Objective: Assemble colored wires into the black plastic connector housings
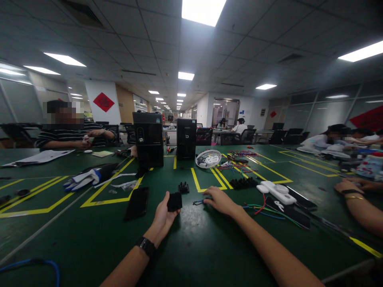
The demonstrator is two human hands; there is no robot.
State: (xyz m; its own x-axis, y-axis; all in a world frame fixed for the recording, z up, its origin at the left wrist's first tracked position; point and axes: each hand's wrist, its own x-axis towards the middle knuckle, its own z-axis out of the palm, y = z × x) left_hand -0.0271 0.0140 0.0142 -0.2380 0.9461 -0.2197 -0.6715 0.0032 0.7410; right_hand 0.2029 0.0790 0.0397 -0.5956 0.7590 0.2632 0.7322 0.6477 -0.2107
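Observation:
My left hand [164, 215], with a black watch on its wrist, is closed around a small black block-shaped part [174, 202] and holds it just over the table. Right beyond it, a black terminal-like part with upright prongs [183, 187] sits on the green surface. My right hand [220, 200] rests palm down with its fingers apart. Its thumb side reaches a short piece of dark blue wire [198, 203]; whether it presses on the wire is hard to tell. A dark phone [136, 203] lies flat to the left of my left hand.
Two black computer-like towers [149, 139] stand ahead, beside a white round basket [208, 159]. To the right lie a row of black parts [243, 183], a white power strip [277, 192] and loose wires [269, 213]. Gloves [85, 179] lie left. A co-worker's arm [359, 203] rests at far right.

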